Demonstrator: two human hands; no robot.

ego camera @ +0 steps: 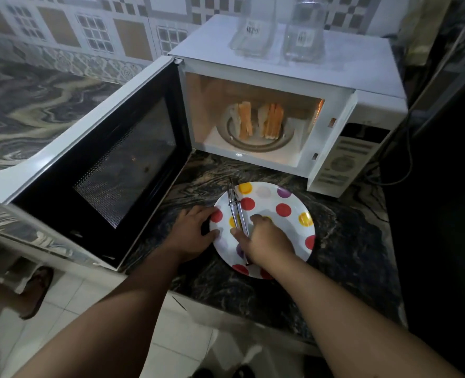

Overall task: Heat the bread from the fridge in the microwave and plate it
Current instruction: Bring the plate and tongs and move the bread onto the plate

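Microwave stands at the 12 o'clock end of the dark marbled worktop, door swung wide toward 9 o'clock, cavity lit. Bread, in two stacks set on edge, sits on the turntable inside, not yet plated. Spotted plate lies directly in front of the opening, presumably so the transfer is short. Left hand rests on the plate's 9 o'clock rim, fingers extended, grip released, likely steadying it against sliding. Right hand has its grip curled round metal tongs lying across the plate, tips pointing to 12 o'clock toward the bread (tongs suggest the slices are judged hot). Two clear containers stand on the microwave's top, out of the way.
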